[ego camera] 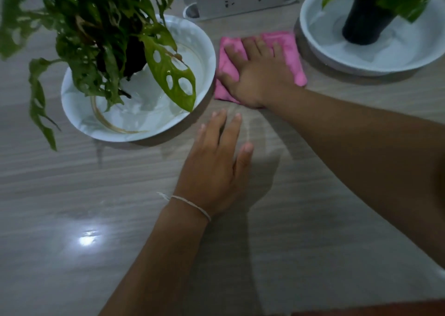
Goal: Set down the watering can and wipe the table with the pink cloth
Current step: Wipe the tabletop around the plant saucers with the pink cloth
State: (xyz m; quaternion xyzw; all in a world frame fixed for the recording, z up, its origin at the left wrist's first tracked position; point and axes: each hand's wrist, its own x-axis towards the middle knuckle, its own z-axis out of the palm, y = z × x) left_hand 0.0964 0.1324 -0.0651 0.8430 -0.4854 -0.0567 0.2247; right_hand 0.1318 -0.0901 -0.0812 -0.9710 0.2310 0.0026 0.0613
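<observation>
The folded pink cloth (295, 50) looks soft and light; it lies under the flat, open-fingered right hand (257, 74), best pressed mid-fold. The left hand (216, 168) rests open on the glossy wood-grain table (72, 207), nearer the person.

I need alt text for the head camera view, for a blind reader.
A right hand presses a pink cloth flat on a wood-grain table, between two potted plants in white bowls; the left hand rests open nearby.
</observation>
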